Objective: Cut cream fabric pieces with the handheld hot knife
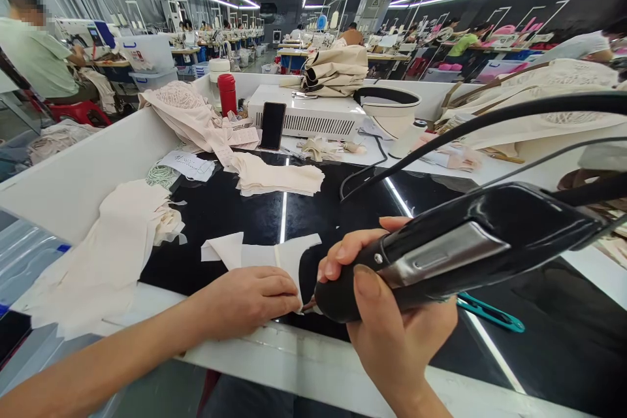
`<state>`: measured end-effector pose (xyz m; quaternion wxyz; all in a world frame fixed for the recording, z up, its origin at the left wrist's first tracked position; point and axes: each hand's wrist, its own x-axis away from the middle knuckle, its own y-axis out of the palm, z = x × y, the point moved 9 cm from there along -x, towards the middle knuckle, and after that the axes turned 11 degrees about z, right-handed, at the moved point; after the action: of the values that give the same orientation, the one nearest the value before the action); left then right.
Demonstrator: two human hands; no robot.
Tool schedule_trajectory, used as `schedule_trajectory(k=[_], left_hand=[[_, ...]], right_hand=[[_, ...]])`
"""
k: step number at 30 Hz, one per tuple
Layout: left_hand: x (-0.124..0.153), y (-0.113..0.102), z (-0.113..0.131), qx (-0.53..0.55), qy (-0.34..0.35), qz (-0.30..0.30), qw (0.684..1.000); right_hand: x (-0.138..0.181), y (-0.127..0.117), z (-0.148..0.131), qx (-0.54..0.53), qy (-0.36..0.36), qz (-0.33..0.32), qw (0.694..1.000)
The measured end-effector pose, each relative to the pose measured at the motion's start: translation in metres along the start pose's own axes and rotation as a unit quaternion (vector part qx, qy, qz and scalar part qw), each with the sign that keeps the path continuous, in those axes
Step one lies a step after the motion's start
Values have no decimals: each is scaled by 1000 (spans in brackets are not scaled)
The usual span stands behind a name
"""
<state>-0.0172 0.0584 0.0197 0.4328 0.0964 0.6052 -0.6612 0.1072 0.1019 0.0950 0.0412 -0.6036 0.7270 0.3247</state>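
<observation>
the cream fabric piece [259, 257] lies on the black top of the counter [181, 258], near the front edge and straight ahead of the person, its long axis running roughly side to side, with a folded flap at its left end and its right part dropping toward the front edge. the left hand [240, 300] is the nearer one: it rests over the near side of the piece, fingers together and pointing right, the tips down on the cloth at its near right part; whether the thumb pinches from below i cannot tell, as it is hidden. the right hand [394, 330] has its fingers and thumb clamped round a black handheld tool [441, 258], whose long axis slants from the upper right down to the lower left. so the piece lies to the left of the right hand, and the narrow tip of the tool aims at its near right corner, just beside the left fingertips; whether tip and cloth touch is too fine to make out. a teal cutter [494, 315] lies to the right, partly behind the right hand. beyond the piece lies a stack of cut pieces [279, 176], and a larger fabric pile [110, 241] sits well to the left.
</observation>
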Motion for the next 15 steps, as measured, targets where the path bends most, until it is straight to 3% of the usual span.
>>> schedule_trajectory(k=[6,15], left_hand=[[1,-7,-7,6,-34,31,999],[10,-9,-1,14,-47,-39,998]], right_hand=[[1,-2,-2,0,-5,3,1000],[9,-5,-8,16,-11,2,1000]])
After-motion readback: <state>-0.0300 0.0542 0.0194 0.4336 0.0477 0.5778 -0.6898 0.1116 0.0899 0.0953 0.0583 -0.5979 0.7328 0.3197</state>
